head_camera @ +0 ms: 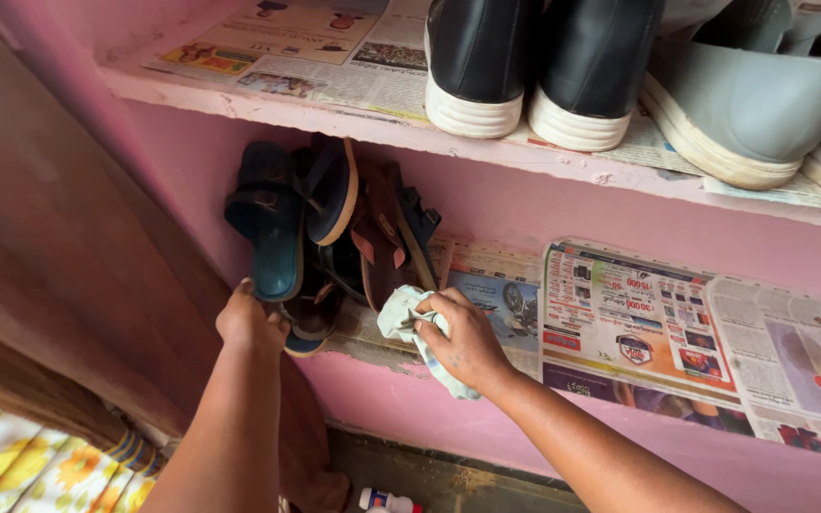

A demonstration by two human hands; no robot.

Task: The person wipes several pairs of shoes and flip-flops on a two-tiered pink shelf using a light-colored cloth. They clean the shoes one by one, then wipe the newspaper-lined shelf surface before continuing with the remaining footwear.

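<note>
sandals, a dark blue and brown bundle of strapped flat pairs [334,228], stand upright on edge at the left end of the lower pink shelf [486,404], leaning against one another beside the brown wooden side panel [59,256]. left hand [251,321] is at the near edge of the bundle, fingers curled on the lower end of the leftmost dark blue sandal [268,233]; grip appears closed on that sole, though the fingertips are hidden behind it. right hand [466,340] is clenched around a crumpled pale green cloth [409,328], which is pressed on the shelf just right of the sandals, touching the printed newspaper lining sheet [639,332]. that newspaper covers the lower shelf toward the right. upper pink shelf [353,119], farther up, is likewise lined with newspaper. on it stand a pair of black shoes with white soles [534,66], heels facing out, and to their right a pair of grey shoes with cream soles [762,114], partly cut off by the frame edge. near the bottom, a small white bottle with a red band [387,500] lies on the floor, and a yellow floral fabric [30,465] shows at the near left corner.
</note>
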